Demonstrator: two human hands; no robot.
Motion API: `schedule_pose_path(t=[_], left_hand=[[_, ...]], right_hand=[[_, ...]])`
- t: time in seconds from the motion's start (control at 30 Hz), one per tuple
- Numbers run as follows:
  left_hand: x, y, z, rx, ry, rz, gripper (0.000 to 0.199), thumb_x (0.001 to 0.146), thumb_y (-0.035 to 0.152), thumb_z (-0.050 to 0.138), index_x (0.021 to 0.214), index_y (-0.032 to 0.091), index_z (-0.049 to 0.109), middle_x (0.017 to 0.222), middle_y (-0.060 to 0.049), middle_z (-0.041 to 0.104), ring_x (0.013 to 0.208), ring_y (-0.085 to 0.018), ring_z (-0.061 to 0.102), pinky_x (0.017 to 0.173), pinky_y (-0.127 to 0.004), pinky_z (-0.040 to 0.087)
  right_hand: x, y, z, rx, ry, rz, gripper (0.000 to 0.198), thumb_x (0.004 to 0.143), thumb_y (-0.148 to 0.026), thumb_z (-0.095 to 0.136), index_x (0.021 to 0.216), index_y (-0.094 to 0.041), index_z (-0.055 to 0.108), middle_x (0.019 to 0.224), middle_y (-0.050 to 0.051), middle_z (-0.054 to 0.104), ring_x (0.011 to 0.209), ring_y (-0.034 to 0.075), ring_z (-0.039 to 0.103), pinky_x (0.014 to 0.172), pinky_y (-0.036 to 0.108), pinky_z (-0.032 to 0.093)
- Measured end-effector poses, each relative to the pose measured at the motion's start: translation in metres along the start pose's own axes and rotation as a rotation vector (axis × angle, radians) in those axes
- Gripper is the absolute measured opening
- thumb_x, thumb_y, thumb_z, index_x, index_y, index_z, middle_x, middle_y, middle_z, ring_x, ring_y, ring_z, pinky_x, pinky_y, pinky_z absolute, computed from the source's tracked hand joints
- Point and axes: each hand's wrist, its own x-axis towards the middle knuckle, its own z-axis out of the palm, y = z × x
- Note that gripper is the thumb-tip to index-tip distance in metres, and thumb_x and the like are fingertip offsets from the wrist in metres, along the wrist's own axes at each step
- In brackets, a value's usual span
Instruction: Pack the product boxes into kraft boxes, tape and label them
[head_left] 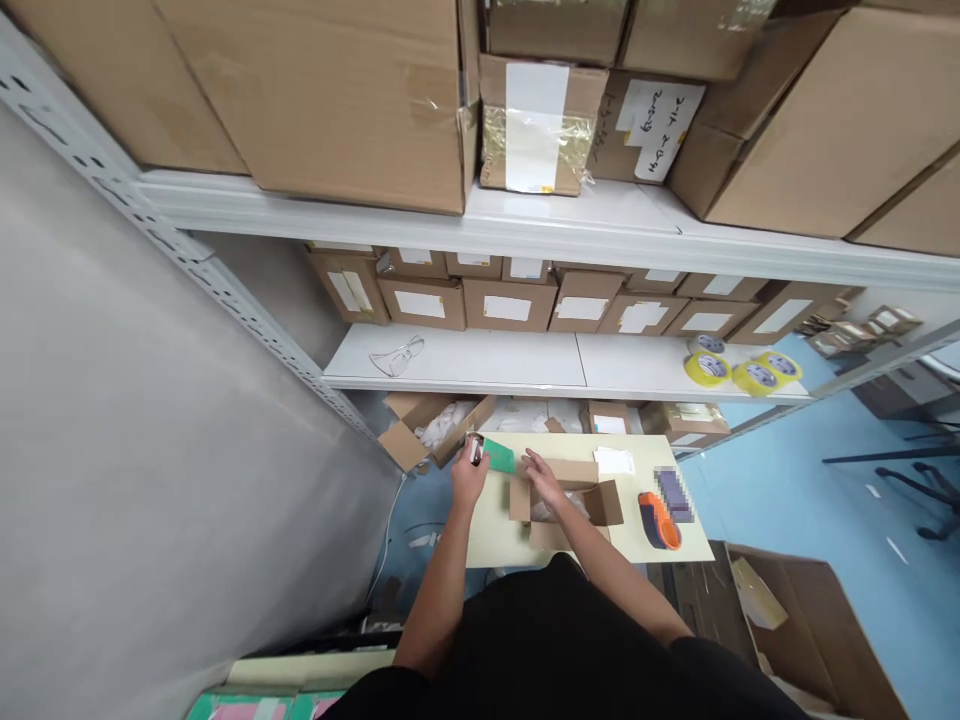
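Observation:
My left hand point(468, 482) is closed around a small green box point(499, 456) with a dark and white end, held over the left side of the pale yellow table point(491, 545). Just to the right of it is my right hand point(543, 480), its fingers apart and nothing visible in them. Below the right hand and forearm stands a small cardboard box point(547, 537) with its flaps spread. Whitish packing material point(576, 505) shows inside it, partly hidden by my arm.
An orange tape dispenser point(660, 522) and white paper slips point(614, 461) lie on the table. Behind it, a white shelf point(487, 358) holds labelled boxes, glasses point(398, 356) and yellow tape rolls point(707, 369). An opened carton point(406, 445) is at the left; a large carton point(817, 620) at right.

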Motion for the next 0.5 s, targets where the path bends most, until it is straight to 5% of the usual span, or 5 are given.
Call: schedule_pose_path(t=[0.23, 0.37, 0.5], left_hand=[[-0.038, 0.023, -0.011, -0.512, -0.177, -0.131, 0.062, 0.094, 0.044, 0.063, 0.151, 0.021, 0.058, 0.152, -0.006, 0.061, 0.141, -0.025, 0.057, 0.117, -0.037, 0.046], [-0.072, 0.038, 0.017, -0.551, -0.336, -0.125, 0.064, 0.097, 0.050, 0.059, 0.153, 0.019, 0.055, 0.158, -0.007, 0.055, 0.147, -0.027, 0.050, 0.122, -0.038, 0.041], [-0.097, 0.044, 0.056, -0.468, -0.527, -0.114, 0.061, 0.102, 0.054, 0.048, 0.149, 0.017, 0.059, 0.146, -0.011, 0.066, 0.137, -0.029, 0.061, 0.117, -0.042, 0.045]], right_hand=[[-0.043, -0.014, -0.048, -0.008, 0.261, -0.057, 0.063, 0.083, -0.061, 0.070, 0.133, -0.023, 0.070, 0.144, 0.010, 0.067, 0.137, 0.031, 0.059, 0.117, 0.047, 0.045], [-0.075, -0.019, -0.086, -0.085, 0.347, -0.129, 0.063, 0.089, -0.065, 0.061, 0.131, -0.019, 0.072, 0.135, 0.011, 0.073, 0.129, 0.033, 0.064, 0.113, 0.046, 0.048], [-0.095, -0.010, -0.123, -0.157, 0.452, -0.127, 0.065, 0.089, -0.064, 0.058, 0.134, -0.019, 0.071, 0.135, 0.012, 0.073, 0.131, 0.034, 0.062, 0.113, 0.047, 0.047]])
